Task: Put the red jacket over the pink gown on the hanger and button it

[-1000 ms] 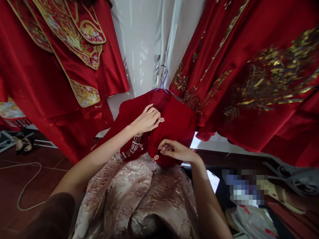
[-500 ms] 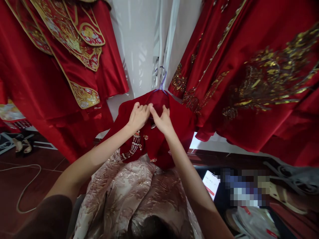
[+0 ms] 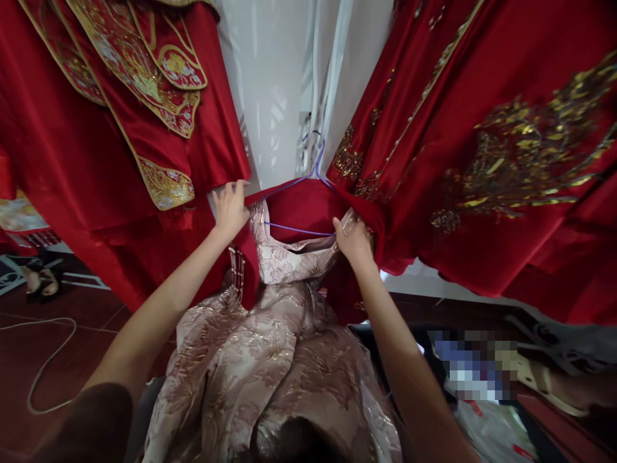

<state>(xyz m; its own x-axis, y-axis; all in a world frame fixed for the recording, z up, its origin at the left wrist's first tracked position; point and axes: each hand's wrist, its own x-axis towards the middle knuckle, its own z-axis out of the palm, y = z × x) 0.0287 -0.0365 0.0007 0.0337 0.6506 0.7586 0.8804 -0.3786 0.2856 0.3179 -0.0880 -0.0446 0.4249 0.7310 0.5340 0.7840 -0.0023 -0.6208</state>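
Work from the fingertips: to hold the red jacket (image 3: 248,267) spread well, a light, even outward pull on both fronts seems best, with care not to drag cloth off the purple hanger (image 3: 299,229) or snag the beaded fringe (image 3: 238,270); the right hand (image 3: 354,241), beside the hanger's right end, is partly closed, thumb out along the strap of the pale brocade dress (image 3: 274,341) and fingers curled at it; whether it pinches strap, jacket or both I cannot tell; the left hand (image 3: 231,211), beyond the hanger's left end, is looser, fingers parted at the jacket's shoulder edge; its thumb side is unclear, so I cannot tell if cloth is caught there; the jacket lies around the hanger, its fronts parted to either side, while the dress falls below it, nearer the wearer; farther out, an embroidered red gown (image 3: 96,212) hangs left of the hanger, and a sequinned red gown (image 3: 463,257) hangs right of it.
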